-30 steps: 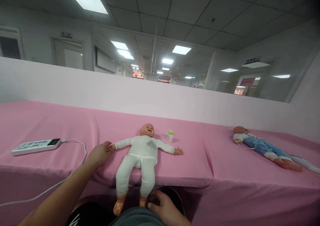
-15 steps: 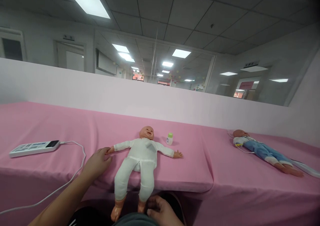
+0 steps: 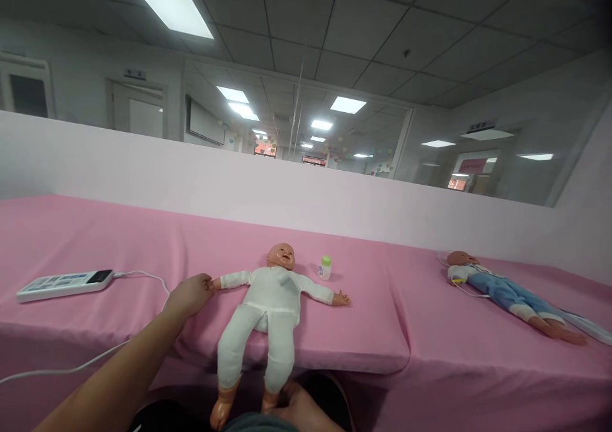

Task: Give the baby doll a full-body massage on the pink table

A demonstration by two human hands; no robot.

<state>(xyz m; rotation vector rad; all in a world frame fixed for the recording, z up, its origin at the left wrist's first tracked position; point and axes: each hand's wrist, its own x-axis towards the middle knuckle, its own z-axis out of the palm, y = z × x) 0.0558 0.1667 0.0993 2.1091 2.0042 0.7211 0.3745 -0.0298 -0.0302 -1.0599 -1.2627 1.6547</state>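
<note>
A baby doll (image 3: 273, 292) in a white long-sleeved top and white trousers lies face up, its lower legs hanging over the edge of the pink-covered table. My left hand (image 3: 191, 294) is closed round the doll's hand on the left side, its arm stretched out sideways. Down at the bottom edge, my right hand (image 3: 303, 410) is closed against the doll's foot on the right; some of its fingers are hidden behind the foot. Beside the doll's head stands a small bottle (image 3: 324, 269) with a green cap.
A white handheld device (image 3: 67, 285) with a dark screen lies at the left, its white cable (image 3: 71, 369) running under my left forearm. Further right lies a second doll (image 3: 502, 288) in blue trousers, with a thin tube. Behind the pink-covered table (image 3: 354, 330) rises a low white wall (image 3: 229, 180) with glass above.
My left hand has risen slightly, still at the doll's hand. My right hand has moved left, its fingers from beside the doll's foot to closing against it.
</note>
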